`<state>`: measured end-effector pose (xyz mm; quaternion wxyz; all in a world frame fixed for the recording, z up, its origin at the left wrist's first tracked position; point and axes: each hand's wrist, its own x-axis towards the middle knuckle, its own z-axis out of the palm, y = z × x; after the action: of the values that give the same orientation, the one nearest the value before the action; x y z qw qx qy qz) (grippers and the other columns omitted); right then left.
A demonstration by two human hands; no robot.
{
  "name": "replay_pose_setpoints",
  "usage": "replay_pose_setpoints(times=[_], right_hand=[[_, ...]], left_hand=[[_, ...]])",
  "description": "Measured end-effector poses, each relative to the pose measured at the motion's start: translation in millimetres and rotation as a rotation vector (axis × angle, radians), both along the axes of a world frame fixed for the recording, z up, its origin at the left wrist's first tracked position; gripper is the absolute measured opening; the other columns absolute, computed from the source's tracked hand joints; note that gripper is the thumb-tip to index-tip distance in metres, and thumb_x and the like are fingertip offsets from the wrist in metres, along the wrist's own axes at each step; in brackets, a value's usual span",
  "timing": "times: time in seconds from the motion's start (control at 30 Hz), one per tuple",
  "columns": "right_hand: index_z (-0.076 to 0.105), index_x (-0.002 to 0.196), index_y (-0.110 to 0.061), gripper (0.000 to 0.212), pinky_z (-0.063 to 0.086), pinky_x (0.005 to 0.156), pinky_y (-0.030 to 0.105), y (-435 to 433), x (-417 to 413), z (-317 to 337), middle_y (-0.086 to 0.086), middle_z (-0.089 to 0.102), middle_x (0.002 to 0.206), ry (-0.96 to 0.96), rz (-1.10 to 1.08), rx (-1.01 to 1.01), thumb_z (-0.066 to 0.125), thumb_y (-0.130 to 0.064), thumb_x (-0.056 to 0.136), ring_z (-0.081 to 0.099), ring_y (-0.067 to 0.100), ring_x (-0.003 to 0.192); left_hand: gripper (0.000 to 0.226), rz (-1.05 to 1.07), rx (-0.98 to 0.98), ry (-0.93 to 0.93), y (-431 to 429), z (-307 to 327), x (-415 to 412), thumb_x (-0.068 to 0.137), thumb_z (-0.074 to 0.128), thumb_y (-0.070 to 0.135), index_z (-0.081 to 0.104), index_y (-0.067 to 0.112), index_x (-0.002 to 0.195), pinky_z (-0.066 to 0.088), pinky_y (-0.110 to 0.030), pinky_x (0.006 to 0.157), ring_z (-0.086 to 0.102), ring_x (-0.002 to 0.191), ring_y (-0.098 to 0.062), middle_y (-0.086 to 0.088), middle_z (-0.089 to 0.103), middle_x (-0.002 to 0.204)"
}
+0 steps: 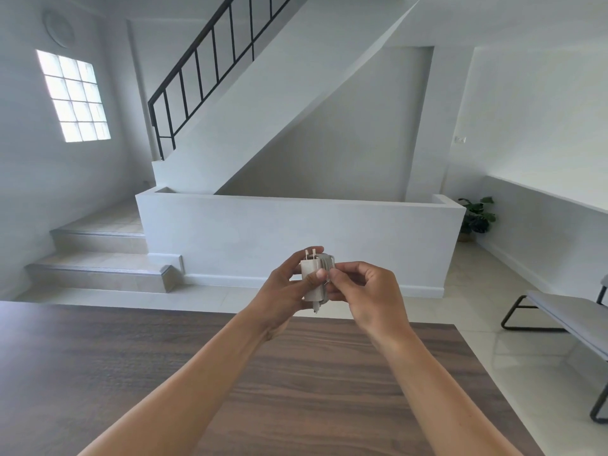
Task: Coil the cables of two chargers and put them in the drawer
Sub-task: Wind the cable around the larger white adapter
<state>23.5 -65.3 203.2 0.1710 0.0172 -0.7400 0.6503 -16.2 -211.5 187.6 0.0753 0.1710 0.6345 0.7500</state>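
One charger (311,272), perhaps coiled, between hands (283,291) (365,289)

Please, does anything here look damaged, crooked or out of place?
Nothing stands out. The left hand holds the white charger, prongs up, with its cable wound around it; the right hand pinches the cable. Only a short cable end hangs loose below.

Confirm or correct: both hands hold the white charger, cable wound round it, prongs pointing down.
Wrong on the prongs: the head view shows them pointing up, not down. The rest holds: left hand and right hand hold the white charger, cable wound round it.
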Motion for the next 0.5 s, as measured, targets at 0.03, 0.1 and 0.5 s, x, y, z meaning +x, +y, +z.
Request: replay_pose_setpoints(times=[0.03,0.1,0.5], right_hand=[[0.071,0.095,-0.005,0.013,0.06,0.071,0.028,-1,0,-1,0.006,0.076,0.076,0.007,0.004,0.01,0.069,-0.015,0.088,0.074,0.016,0.067],[0.071,0.096,-0.008,0.013,0.059,0.071,0.027,-4,-1,-5,0.002,0.076,0.077,0.038,-0.026,0.064,0.071,-0.019,0.088,0.074,0.012,0.068],[0.072,0.093,-0.013,0.01,0.051,0.067,0.016,-14,-5,-26,-0.008,0.071,0.083,0.337,-0.256,0.268,0.069,-0.021,0.089,0.066,0.007,0.073]], left_hand=[[0.051,0.001,0.014,-0.006,1,0,0,0.077,0.073,0.029,0.061,0.025,0.127,0.055,-0.05,0.084,0.068,0.094,-0.04,-0.017,0.058,0.129],[0.053,0.008,0.033,-0.013,1,2,0,0.076,0.074,0.029,0.061,0.024,0.127,0.053,-0.055,0.09,0.069,0.093,-0.034,-0.017,0.057,0.13],[0.053,0.039,0.068,-0.044,3,1,0,0.071,0.077,0.026,0.066,0.025,0.123,0.054,-0.057,0.09,0.071,0.091,-0.028,-0.02,0.054,0.132]])
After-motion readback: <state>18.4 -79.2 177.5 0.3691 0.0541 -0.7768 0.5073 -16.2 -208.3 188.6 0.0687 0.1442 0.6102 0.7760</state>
